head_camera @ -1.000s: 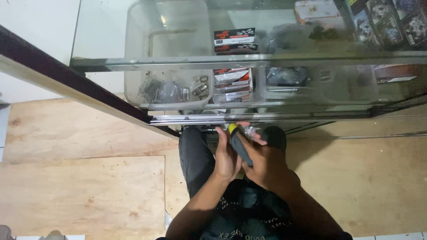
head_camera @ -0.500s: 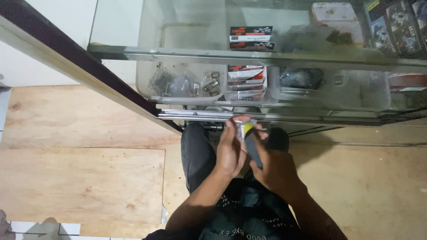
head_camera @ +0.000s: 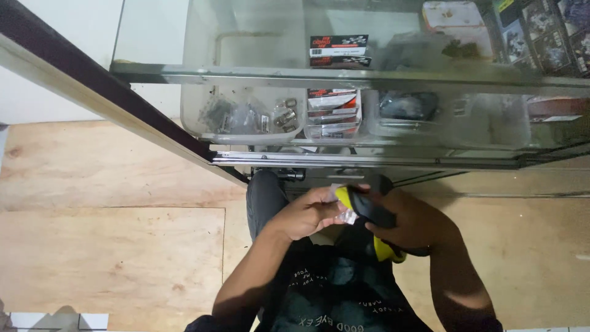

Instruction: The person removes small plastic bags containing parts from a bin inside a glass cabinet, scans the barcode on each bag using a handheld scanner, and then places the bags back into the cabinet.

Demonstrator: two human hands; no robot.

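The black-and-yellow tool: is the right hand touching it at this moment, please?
Touching. The head view shows the right hand wrapped around the black-and-yellow tool, fingers closed on its body with no gap.

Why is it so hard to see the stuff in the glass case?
Head view: the glass case shines back pale light, hazing the packets and small parts inside; the hands below sit in dim shadow, so the black and yellow tool looks dark; the wooden floor is lit evenly.

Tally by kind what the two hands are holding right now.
Black-and-yellow handheld tool, in the right hand: 1
Small clear plastic packet, at the left hand fingers: 1
Total: 2
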